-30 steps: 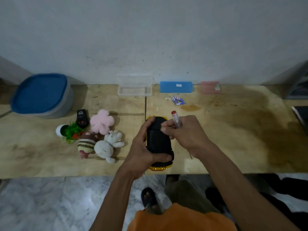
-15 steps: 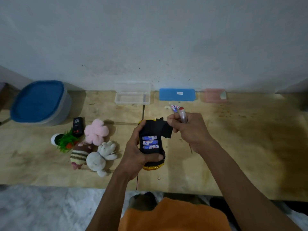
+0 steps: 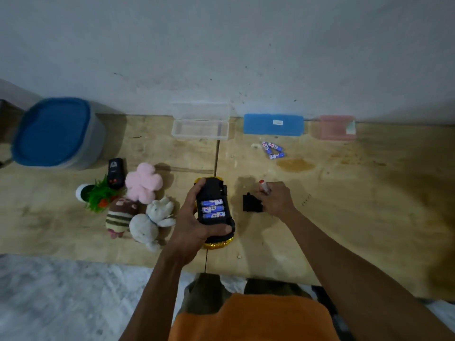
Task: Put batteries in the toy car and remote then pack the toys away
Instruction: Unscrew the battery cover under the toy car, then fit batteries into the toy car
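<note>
the toy car (image 3: 213, 205) is gripped upside down by the left hand (image 3: 194, 227) above the bench (image 3: 344, 193), 3 batteries (image 3: 213, 208) exposed. a screwdriver (image 3: 264, 187) and black cover (image 3: 251, 203) are held by the right hand (image 3: 277, 200).

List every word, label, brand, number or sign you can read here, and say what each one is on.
Nothing here reads with certainty.
Three batteries in the toy car: blue and white labels with print, too blurred to read.
Loose batteries on the table: the same print, too small to read.
Blue case: white sticker, unreadable.
Black remote: pale mark near its top, unreadable.
Pink case: pale sticker, unreadable.
</note>
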Tool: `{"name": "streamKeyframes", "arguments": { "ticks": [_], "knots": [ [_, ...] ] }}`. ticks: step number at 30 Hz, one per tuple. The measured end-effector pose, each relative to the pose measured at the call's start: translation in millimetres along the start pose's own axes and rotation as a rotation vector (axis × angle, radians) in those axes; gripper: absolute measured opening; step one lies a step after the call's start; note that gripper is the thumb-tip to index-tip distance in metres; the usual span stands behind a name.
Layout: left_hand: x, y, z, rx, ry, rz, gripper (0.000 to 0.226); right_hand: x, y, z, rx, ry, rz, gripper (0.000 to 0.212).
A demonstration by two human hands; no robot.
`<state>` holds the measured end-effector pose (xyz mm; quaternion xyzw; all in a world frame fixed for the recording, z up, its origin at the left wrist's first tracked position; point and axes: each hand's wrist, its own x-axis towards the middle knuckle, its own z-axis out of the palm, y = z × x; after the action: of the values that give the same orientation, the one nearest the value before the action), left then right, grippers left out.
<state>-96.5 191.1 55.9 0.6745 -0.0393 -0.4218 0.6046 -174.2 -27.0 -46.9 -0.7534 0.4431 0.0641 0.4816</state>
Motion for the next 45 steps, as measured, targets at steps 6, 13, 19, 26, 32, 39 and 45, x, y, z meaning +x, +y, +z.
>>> {"name": "streamKeyframes", "arguments": {
  "ticks": [6, 13, 19, 26, 32, 39, 45],
  "knots": [
    [15, 7, -1, 0.014, -0.049, 0.000, 0.115, 7, 5, 10, -0.037, 0.023, -0.010, 0.011],
    [27, 16, 1, 0.015, -0.108, 0.004, 0.114, 1, 13, 5, 0.007, 0.184, 0.012, 0.014],
    [33, 26, 16, 0.021, -0.173, 0.013, 0.115, -4, 36, -17, -0.033, 0.336, 0.115, 0.018],
    [29, 27, 30, 0.042, -0.195, 0.013, 0.117, -9, 44, -19, 0.021, 0.402, 0.164, 0.011],
    [23, 29, 33, 0.043, -0.202, 0.033, 0.116, -15, 35, -23, -0.033, 0.336, 0.162, 0.023],
    [18, 41, 38, 0.050, -0.191, 0.127, 0.118, -82, -56, -59, 0.220, 0.350, -0.191, 0.012],
    [10, 52, 56, 0.056, -0.184, 0.234, 0.115, -123, -93, -55, 0.124, 0.237, -0.302, 0.016]
  ]
}}
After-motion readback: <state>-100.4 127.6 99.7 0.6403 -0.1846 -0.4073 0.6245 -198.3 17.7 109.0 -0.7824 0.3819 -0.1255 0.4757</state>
